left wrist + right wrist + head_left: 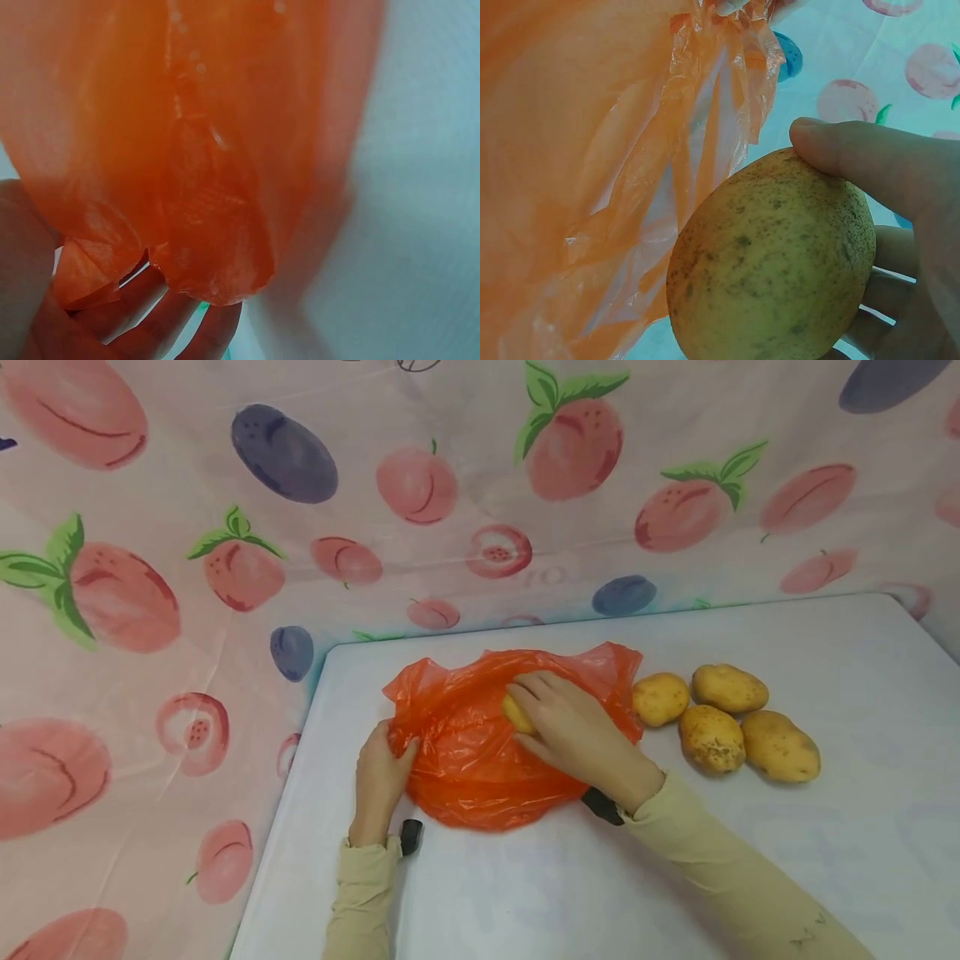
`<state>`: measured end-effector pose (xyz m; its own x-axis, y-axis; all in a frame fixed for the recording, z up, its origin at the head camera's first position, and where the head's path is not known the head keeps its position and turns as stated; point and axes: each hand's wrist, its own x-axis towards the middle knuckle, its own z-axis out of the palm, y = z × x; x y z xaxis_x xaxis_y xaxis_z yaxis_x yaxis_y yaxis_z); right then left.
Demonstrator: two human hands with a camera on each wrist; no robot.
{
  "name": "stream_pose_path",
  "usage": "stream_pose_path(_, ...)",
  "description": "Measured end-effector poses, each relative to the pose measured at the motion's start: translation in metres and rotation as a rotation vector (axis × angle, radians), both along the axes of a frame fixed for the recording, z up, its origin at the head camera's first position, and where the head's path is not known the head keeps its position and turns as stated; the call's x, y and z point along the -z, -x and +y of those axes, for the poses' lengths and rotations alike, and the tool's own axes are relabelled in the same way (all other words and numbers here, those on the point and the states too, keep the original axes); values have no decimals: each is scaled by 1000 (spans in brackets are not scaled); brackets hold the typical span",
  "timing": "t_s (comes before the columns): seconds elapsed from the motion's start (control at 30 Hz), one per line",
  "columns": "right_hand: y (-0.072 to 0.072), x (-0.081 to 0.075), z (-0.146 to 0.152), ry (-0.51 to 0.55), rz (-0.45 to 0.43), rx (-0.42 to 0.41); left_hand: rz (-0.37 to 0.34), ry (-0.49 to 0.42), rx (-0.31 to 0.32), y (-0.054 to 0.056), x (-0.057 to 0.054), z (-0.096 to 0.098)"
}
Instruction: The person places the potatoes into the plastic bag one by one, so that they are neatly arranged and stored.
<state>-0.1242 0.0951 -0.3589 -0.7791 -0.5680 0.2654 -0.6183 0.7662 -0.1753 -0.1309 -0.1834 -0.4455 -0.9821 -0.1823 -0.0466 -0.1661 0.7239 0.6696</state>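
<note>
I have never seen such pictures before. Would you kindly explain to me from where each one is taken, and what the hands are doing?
There is no robot here, only a person's two bare hands. The wide picture comes from a camera on the head, looking forward and down. The two closer ones come from cameras worn on the left and right wrists.

On the white table lies an orange plastic bag. The left hand holds its edge. The right hand holds one potato; from the head it appears over the bag, but its exact height is hard to judge. Four more potatoes lie together to the right of the bag. Behind the table hangs a fruit-patterned cloth.
</note>
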Motion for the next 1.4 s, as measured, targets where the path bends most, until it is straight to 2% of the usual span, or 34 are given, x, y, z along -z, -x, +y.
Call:
stream_pose_path(0.43,12,1,-11,-8,-7,-13,15,-5,7,1,3,0)
stream_pose_path(0.73,22,0,-20,2,-45,-24,16,-1,8,0,1,-1)
stream_pose_path(1.2,34,11,-38,-42,-125,-17,12,-13,9,-1,1,0)
stream_pose_path(1.4,37,14,-46,-64,-131,-22,22,-15,10,-2,0,0)
